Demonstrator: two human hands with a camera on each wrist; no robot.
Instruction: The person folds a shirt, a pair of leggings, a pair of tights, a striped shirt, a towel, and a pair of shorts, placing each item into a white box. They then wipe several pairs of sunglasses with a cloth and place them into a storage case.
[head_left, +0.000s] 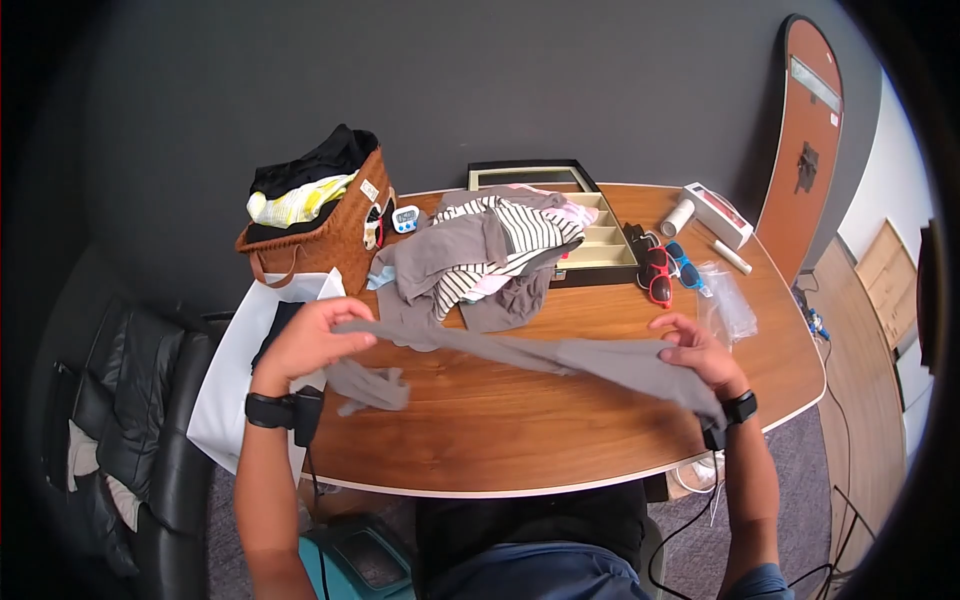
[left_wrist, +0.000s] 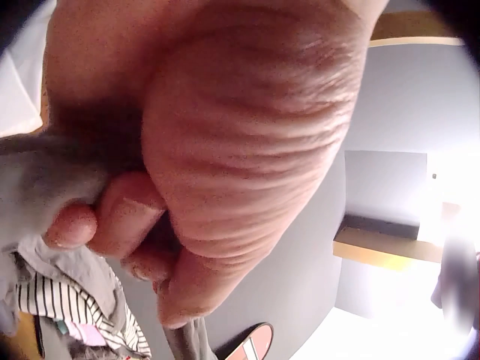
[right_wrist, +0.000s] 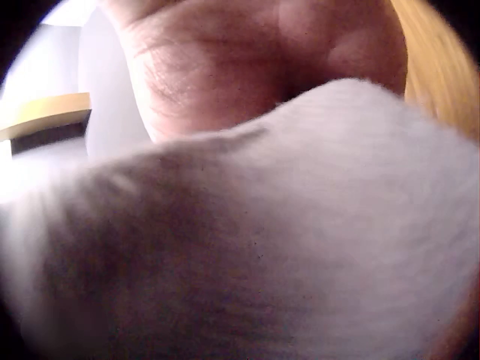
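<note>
A long grey garment [head_left: 560,352] is stretched across the front of the table between both hands. The left hand [head_left: 312,338] grips one end with curled fingers, and a loose part of the cloth hangs below it. In the left wrist view the fingertips [left_wrist: 120,217] press the grey fabric toward the palm. At the other end, the right hand [head_left: 705,352] holds the cloth near the thumb, with a flap hanging over the wrist. Fabric [right_wrist: 255,232] hides most of the right fingers in the right wrist view.
A pile of clothes [head_left: 480,250], grey and striped, lies mid-table against an open compartment box [head_left: 610,270]. A brown basket [head_left: 340,235] of clothes and a white bin [head_left: 225,390] stand left. Sunglasses [head_left: 657,277], a plastic bag [head_left: 735,310] and a white box [head_left: 718,212] lie right.
</note>
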